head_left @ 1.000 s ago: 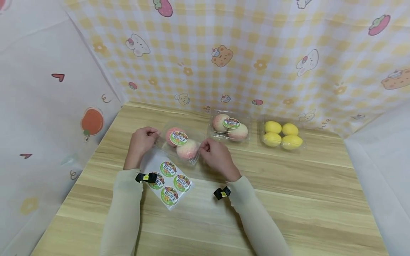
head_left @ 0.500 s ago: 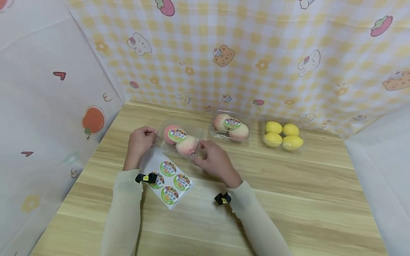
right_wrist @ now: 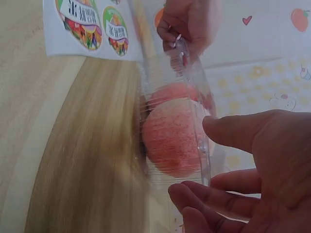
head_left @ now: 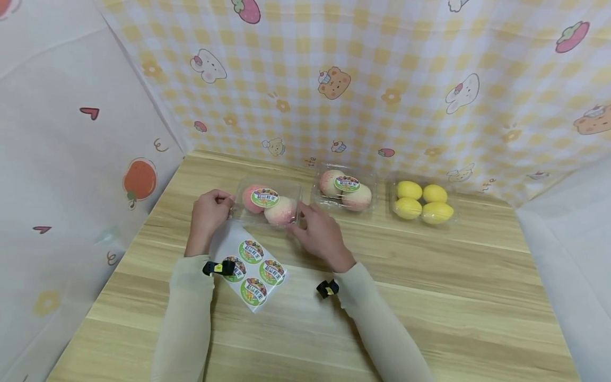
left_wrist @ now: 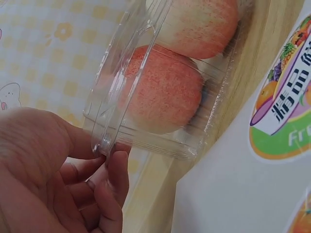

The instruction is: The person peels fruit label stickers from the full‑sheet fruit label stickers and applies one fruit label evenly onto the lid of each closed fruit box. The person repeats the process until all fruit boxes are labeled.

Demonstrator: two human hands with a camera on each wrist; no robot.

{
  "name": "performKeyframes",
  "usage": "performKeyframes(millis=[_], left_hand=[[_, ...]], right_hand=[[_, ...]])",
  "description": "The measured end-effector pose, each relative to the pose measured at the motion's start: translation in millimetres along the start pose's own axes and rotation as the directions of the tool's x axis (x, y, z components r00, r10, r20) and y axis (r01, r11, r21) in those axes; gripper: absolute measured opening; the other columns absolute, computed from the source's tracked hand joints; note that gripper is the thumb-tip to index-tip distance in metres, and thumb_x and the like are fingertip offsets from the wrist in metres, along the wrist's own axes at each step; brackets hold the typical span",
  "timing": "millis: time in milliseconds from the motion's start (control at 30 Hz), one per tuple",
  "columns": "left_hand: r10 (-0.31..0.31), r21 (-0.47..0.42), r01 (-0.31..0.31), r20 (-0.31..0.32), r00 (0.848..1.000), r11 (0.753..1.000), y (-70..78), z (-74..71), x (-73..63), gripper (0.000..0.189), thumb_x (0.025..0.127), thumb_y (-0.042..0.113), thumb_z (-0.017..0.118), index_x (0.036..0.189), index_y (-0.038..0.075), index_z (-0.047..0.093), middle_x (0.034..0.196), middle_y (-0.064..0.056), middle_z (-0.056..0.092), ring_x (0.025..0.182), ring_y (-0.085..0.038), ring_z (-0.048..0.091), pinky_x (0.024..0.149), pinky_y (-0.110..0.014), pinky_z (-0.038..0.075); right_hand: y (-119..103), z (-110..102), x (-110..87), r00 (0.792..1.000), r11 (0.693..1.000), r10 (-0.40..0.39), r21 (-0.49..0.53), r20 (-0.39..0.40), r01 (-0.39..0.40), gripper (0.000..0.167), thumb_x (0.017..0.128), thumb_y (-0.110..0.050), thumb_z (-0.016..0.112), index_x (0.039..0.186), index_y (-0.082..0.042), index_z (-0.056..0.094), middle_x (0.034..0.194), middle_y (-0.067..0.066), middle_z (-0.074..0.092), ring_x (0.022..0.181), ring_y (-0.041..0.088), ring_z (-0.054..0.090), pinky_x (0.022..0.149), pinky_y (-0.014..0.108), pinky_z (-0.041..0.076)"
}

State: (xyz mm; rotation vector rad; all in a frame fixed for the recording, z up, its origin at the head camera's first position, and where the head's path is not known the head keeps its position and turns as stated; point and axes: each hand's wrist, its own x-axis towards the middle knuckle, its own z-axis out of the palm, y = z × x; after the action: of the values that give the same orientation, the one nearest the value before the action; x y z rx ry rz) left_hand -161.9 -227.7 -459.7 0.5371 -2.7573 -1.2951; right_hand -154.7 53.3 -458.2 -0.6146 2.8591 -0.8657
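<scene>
A clear plastic clamshell box (head_left: 289, 187) holds two peaches, one pink (head_left: 251, 198) and one paler (head_left: 280, 212). A round fruit sticker (head_left: 265, 198) is on its lid. At the box's left end my left hand (head_left: 210, 218) pinches the rim between thumb and fingers, as the left wrist view shows. My right hand (head_left: 321, 233) grips the right end. In the right wrist view its thumb (right_wrist: 228, 130) lies at the rim and the fingers (right_wrist: 214, 196) curl at the end wall. The sticker sheet (head_left: 222, 240) lies just in front of the box.
Behind to the right stands a second clamshell box (head_left: 368, 178) of peaches with a lid sticker (head_left: 347, 183). Farther right, another clear box (head_left: 424, 178) holds several lemons (head_left: 408, 208). Several round stickers (head_left: 254, 292) remain on the sheet. A checked curtain (head_left: 296, 69) hangs behind the wooden table (head_left: 429, 297).
The held box has turned straighter, its right end shifting back toward the curtain. My right hand has changed its hold at that end; the left hand has stayed in place.
</scene>
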Motion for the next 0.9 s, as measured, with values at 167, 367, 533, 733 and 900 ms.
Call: performKeyframes(millis=[167, 367, 533, 733, 900], left_hand=[[-0.014, -0.014, 0.014, 0.001, 1.000, 1.000, 0.9, -0.5, -0.1, 0.031, 0.112, 0.022, 0.062, 0.125, -0.004, 0.073, 0.105, -0.018, 0.073, 0.086, -0.026, 0.067, 0.073, -0.035, 0.052], [-0.027, -0.036, 0.027, 0.007, 1.000, 0.999, 2.6, -1.2, -0.8, 0.029, 0.112, 0.020, 0.061, 0.124, -0.004, 0.073, 0.104, -0.018, 0.076, 0.085, -0.024, 0.070, 0.073, -0.033, 0.052], [-0.026, -0.029, 0.026, 0.000, 1.000, 0.999, 1.5, -0.1, -0.2, 0.027, 0.110, 0.019, 0.062, 0.121, -0.003, 0.073, 0.104, -0.018, 0.076, 0.085, -0.025, 0.069, 0.074, -0.035, 0.051], [-0.042, -0.020, 0.042, 0.009, 0.999, 0.999, 2.0, -0.2, 0.1, 0.026, 0.110, 0.020, 0.063, 0.121, -0.002, 0.073, 0.106, -0.018, 0.076, 0.088, -0.027, 0.068, 0.075, -0.035, 0.050], [-0.053, -0.024, 0.053, 0.006, 0.999, 0.998, 3.6, 0.1, 1.2, 0.025, 0.110, 0.020, 0.064, 0.120, -0.002, 0.073, 0.105, -0.018, 0.076, 0.086, -0.024, 0.068, 0.073, -0.033, 0.050]], right_hand=[[4, 3, 5.0, 0.999, 1.000, 0.001, -0.019, -0.045, -0.001, 0.064, 0.109, -0.041, 0.069, 0.161, -0.006, 0.055, 0.123, 0.010, 0.074, 0.099, 0.025, 0.068, 0.078, 0.043, 0.058], [7, 8, 8.9, 0.988, 0.999, -0.026, -0.029, -0.151, 0.022, 0.051, 0.109, -0.033, 0.070, 0.152, -0.006, 0.065, 0.110, 0.008, 0.076, 0.086, 0.024, 0.069, 0.068, 0.040, 0.056], [10, 12, 15.0, 0.972, 0.999, -0.009, -0.034, -0.235, 0.001, 0.043, 0.109, -0.031, 0.071, 0.146, -0.008, 0.071, 0.096, 0.007, 0.077, 0.070, 0.021, 0.062, 0.055, 0.033, 0.048], [12, 16, 21.0, 0.937, 0.998, -0.022, -0.059, -0.349, 0.002, 0.034, 0.105, -0.030, 0.077, 0.133, -0.009, 0.080, 0.081, 0.005, 0.077, 0.060, 0.017, 0.062, 0.048, 0.032, 0.043], [10, 17, 23.1, 0.914, 0.997, -0.029, -0.076, -0.405, -0.002, 0.028, 0.104, -0.029, 0.079, 0.122, -0.008, 0.084, 0.073, 0.003, 0.075, 0.056, 0.015, 0.061, 0.046, 0.031, 0.041]])
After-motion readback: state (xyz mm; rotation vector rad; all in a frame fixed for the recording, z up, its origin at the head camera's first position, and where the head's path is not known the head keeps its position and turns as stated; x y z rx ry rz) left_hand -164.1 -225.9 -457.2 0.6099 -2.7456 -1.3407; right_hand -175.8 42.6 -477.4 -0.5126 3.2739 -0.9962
